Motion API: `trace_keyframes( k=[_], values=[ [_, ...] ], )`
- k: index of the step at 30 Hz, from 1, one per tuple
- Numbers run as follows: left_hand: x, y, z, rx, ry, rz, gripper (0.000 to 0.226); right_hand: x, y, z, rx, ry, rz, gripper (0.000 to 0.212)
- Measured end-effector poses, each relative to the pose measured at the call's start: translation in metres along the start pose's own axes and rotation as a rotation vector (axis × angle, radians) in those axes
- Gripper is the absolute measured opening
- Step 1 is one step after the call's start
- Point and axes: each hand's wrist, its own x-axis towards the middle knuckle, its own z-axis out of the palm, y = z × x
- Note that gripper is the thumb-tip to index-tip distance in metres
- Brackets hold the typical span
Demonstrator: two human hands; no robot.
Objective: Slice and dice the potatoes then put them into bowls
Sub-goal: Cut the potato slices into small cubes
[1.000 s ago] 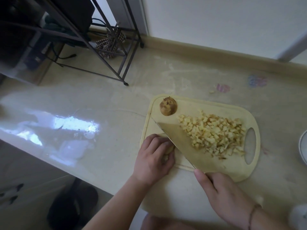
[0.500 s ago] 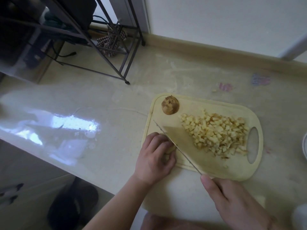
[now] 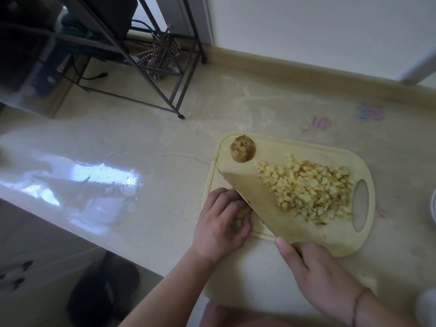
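No writing is legible. The left hand (image 3: 221, 223) grips potato pieces (image 3: 243, 214) at the cutting board's (image 3: 283, 147) near-left edge; the right hand (image 3: 323, 277) grasps the knife (image 3: 257, 199), whose blade now shows more of its flat side than half a second ago.

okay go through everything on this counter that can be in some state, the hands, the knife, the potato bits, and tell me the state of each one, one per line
Left hand: fingers curled, pinning pale potato pieces to the board.
Right hand: grips the knife handle.
Broad-bladed kitchen knife: tilted, edge down beside the left fingers.
Pile of diced potato: cut, heaped on the board, not yet in a bowl.
Brown potato end: uncut, at the board's far corner.
Pale yellow plastic cutting board: flat on the counter.
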Motion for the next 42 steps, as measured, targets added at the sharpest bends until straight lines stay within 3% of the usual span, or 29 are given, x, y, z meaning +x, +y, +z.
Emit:
trace_keyframes(
  k=[6,13,22,25,33,42],
  values=[
    [-0.001,-0.001,0.0,0.003,-0.004,-0.011,0.017,-0.005,0.002,-0.006,-0.009,0.03,0.011,0.084],
    [-0.004,-0.002,-0.001,-0.019,0.017,-0.013,0.013,-0.015,0.002,-0.009,0.021,0.001,0.004,0.101],
    [-0.003,-0.002,-0.001,-0.027,0.042,-0.001,0.011,-0.022,0.001,-0.006,-0.012,0.003,0.067,0.089],
    [-0.002,-0.002,-0.001,-0.031,0.042,0.0,0.012,-0.013,0.0,0.001,-0.019,-0.017,0.039,0.098],
    [-0.002,0.0,-0.003,-0.024,0.041,-0.003,0.012,-0.003,-0.001,0.001,-0.03,0.021,-0.017,0.082],
    [-0.007,-0.002,-0.006,-0.02,0.024,0.0,0.012,-0.014,-0.002,-0.005,0.017,-0.016,-0.001,0.097]
  ],
)
